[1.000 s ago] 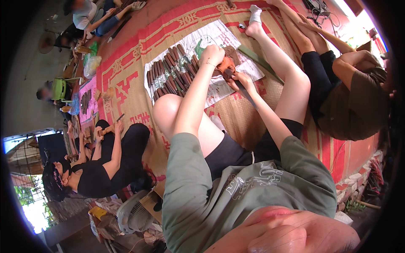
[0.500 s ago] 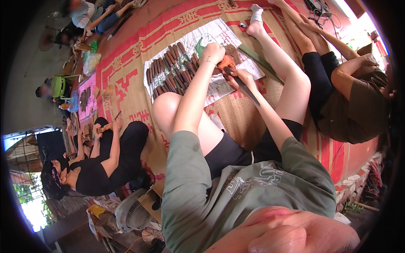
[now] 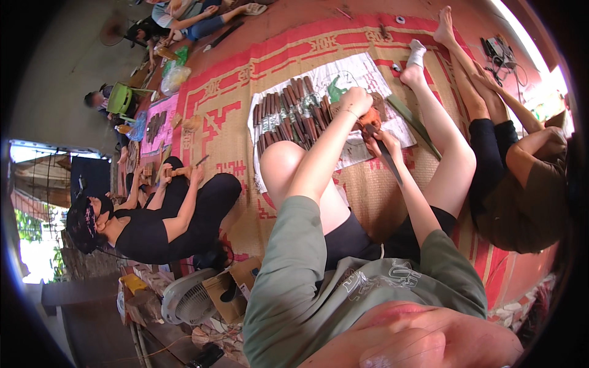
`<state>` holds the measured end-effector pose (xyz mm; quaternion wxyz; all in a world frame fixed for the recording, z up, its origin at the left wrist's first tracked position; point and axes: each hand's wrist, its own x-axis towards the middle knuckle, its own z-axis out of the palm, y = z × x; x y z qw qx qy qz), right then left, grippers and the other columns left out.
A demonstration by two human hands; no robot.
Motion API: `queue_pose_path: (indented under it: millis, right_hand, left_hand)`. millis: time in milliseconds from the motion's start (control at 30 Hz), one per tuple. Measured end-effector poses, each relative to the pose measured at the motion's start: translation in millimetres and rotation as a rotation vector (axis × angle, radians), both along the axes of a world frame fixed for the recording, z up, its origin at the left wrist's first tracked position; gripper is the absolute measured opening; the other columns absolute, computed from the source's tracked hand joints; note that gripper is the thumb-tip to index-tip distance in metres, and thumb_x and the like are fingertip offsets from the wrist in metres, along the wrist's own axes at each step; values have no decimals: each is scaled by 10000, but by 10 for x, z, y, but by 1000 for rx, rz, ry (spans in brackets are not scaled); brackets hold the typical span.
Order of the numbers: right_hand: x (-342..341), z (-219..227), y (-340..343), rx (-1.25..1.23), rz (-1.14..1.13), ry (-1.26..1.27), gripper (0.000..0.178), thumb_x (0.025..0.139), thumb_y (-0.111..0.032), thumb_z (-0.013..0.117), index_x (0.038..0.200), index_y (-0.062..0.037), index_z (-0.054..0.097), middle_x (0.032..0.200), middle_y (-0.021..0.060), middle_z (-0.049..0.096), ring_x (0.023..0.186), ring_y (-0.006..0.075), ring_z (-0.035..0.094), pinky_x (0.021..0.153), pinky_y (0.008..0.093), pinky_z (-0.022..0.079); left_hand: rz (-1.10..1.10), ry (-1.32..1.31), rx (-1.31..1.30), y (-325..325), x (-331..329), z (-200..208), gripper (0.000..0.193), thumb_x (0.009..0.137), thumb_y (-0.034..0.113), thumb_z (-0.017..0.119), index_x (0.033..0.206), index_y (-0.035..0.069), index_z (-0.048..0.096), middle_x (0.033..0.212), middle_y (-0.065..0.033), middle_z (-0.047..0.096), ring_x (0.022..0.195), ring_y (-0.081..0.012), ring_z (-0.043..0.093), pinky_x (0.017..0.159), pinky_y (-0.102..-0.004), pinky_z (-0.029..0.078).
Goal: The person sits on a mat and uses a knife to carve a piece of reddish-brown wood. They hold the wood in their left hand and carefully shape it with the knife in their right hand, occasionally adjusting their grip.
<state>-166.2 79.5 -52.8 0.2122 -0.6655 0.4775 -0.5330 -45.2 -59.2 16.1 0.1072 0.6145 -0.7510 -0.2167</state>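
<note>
My left hand [image 3: 356,102] is closed in a fist above the white cloth, beside an orange piece [image 3: 372,118] whose kind I cannot make out. What those fingers grip, if anything, is hidden. Just nearer to me, my right hand [image 3: 384,145] is wrapped round a long dark flat tool [image 3: 391,164]. Its narrow end points back along my right forearm, and its other end meets the orange piece. Rows of dark brown wooden sticks [image 3: 288,113] lie to the left on the white printed cloth [image 3: 359,66].
Under everything spreads a red and tan woven mat [image 3: 224,132]. A long green strip [image 3: 414,126] lies right of the cloth, near my outstretched leg. One person [image 3: 165,214] works at my left; another [image 3: 521,172] sits at my right. A fan [image 3: 191,302] stands behind at left.
The whole view has shifted, so the mat and my hands appear further right and lower. Both hands keep their closed grip close together by the orange piece.
</note>
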Motion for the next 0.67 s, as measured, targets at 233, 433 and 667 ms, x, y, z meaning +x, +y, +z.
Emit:
queue_pose_path:
  millis: [233, 433, 667]
  right_hand:
    - [56, 182, -2, 25, 26, -39, 170, 714, -56, 683, 785, 12, 545, 785, 163, 608, 707, 319, 611, 629, 354, 484]
    - [-94, 44, 47, -44, 26, 15, 168, 710, -44, 679, 790, 19, 545, 794, 163, 608, 724, 323, 610, 655, 357, 487]
    - [-69, -152, -74, -85, 45, 66, 158, 711, -69, 688, 804, -29, 567, 810, 158, 616, 742, 314, 625, 670, 365, 497]
  left_hand:
    - [18, 12, -28, 24, 58, -71, 319, 753, 239, 483, 814, -10, 673, 838, -233, 641, 821, -370, 634, 743, -432, 511]
    - [-9, 0, -37, 57, -38, 22, 324, 762, 243, 476, 819, -9, 672, 864, -232, 641, 841, -364, 633, 766, -434, 504]
    - [32, -63, 6, 79, -4, 85, 334, 778, 261, 474, 888, 21, 679, 927, -217, 641, 901, -347, 625, 819, -420, 492]
